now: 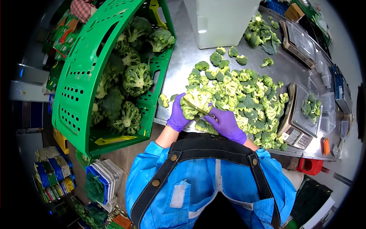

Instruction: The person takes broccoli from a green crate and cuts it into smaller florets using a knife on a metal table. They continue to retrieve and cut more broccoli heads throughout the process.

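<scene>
My left hand (178, 115), in a purple glove, is closed around a head of broccoli (190, 104) near the table's front edge. In my right hand (227, 124), also gloved in purple, is a knife (196, 107). Its blade lies across the pale cut side of the broccoli head. Under and beyond both hands spreads a large pile of cut broccoli florets (248, 95). A few single florets (164, 100) lie to the left of my left hand.
A tilted green crate (82, 91) of whole broccoli heads (137, 79) stands at the left. Behind the pile is a pale bin (225, 23). A scale (297, 135) bearing florets in a clear tray sits right, near an orange-handled tool (326, 146). Another person's checkered sleeve (81, 9) shows upper left.
</scene>
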Action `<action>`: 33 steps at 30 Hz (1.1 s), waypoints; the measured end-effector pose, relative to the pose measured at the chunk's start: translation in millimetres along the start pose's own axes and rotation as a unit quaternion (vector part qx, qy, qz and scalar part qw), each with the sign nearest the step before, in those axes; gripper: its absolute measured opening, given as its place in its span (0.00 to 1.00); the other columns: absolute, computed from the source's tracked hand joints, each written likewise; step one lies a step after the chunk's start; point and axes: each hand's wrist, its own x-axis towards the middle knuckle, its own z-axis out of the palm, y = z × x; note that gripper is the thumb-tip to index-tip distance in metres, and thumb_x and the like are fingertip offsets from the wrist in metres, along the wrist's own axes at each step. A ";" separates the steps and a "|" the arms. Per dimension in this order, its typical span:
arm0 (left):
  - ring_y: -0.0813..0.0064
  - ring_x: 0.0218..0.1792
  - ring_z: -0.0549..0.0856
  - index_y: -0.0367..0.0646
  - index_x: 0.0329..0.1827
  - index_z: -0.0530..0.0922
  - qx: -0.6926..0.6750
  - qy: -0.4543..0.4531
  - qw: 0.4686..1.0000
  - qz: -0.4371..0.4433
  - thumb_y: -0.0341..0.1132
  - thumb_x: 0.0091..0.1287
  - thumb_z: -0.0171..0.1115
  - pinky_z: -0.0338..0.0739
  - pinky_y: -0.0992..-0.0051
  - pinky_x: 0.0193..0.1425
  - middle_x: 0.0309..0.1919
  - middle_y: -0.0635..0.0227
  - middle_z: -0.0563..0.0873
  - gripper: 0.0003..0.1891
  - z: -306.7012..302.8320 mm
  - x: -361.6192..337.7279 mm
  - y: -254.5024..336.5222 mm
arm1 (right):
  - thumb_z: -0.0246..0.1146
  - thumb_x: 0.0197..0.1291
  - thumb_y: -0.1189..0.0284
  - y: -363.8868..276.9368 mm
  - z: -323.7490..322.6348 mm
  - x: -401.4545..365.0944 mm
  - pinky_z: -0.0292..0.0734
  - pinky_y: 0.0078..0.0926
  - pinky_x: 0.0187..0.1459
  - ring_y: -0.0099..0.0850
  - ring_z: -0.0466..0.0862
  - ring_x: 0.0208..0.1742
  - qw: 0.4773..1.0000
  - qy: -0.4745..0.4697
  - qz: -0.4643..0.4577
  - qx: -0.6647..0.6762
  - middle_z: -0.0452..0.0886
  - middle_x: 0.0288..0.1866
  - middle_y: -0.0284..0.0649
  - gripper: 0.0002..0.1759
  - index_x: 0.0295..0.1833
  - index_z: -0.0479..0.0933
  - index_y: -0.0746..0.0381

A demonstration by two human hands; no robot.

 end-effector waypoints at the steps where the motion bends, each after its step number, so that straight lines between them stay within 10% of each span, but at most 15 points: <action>1: 0.67 0.56 0.76 0.36 0.61 0.62 0.096 0.016 0.995 0.026 0.34 0.67 0.48 0.69 0.67 0.63 0.55 0.56 0.75 0.21 -8.8 0.2 0.3 | 0.59 0.57 0.54 0.1 1.6 -0.7 0.70 0.33 0.22 0.40 0.79 0.21 1.000 -0.001 0.001 0.000 0.75 0.18 0.40 0.17 0.33 0.76 0.58; 14: 0.57 0.58 0.74 0.32 0.63 0.63 0.004 0.010 0.999 -0.031 0.67 0.62 0.43 0.66 0.60 0.64 0.59 0.50 0.71 0.43 16.0 -6.3 3.0 | 0.57 0.59 0.53 -5.6 16.0 -2.2 0.69 0.39 0.22 0.46 0.77 0.21 0.999 -0.034 -0.003 -0.034 0.73 0.17 0.46 0.21 0.29 0.70 0.61; 18: 0.58 0.60 0.72 0.35 0.65 0.61 0.128 0.098 0.984 0.081 0.71 0.59 0.40 0.65 0.61 0.65 0.61 0.53 0.70 0.46 5.9 -7.5 -9.6 | 0.56 0.60 0.53 -2.9 15.1 3.4 0.69 0.41 0.23 0.47 0.77 0.21 0.998 -0.020 0.030 -0.051 0.73 0.17 0.48 0.22 0.30 0.70 0.63; 23: 0.58 0.63 0.69 0.35 0.66 0.58 0.209 0.022 0.977 0.043 0.46 0.56 0.65 0.61 0.61 0.69 0.62 0.55 0.68 0.40 -29.2 -22.7 -3.7 | 0.55 0.61 0.52 0.4 19.7 2.7 0.69 0.42 0.23 0.48 0.77 0.21 0.998 -0.037 0.005 -0.042 0.73 0.16 0.49 0.23 0.30 0.70 0.63; 28: 0.58 0.61 0.71 0.34 0.66 0.59 0.103 0.049 0.993 -0.004 0.29 0.50 0.59 0.62 0.63 0.68 0.60 0.55 0.70 0.36 -22.1 -17.1 -2.2 | 0.55 0.61 0.52 3.2 26.3 3.5 0.68 0.44 0.23 0.49 0.76 0.20 0.999 -0.032 -0.014 -0.040 0.73 0.16 0.49 0.23 0.30 0.70 0.64; 33: 0.61 0.59 0.74 0.34 0.65 0.60 0.316 0.038 0.948 0.021 0.28 0.41 0.63 0.65 0.67 0.65 0.58 0.57 0.73 0.41 0.4 -22.4 1.5 | 0.53 0.62 0.52 -1.4 7.2 6.6 0.69 0.42 0.26 0.50 0.76 0.24 0.995 -0.093 0.004 -0.022 0.74 0.20 0.54 0.25 0.30 0.70 0.66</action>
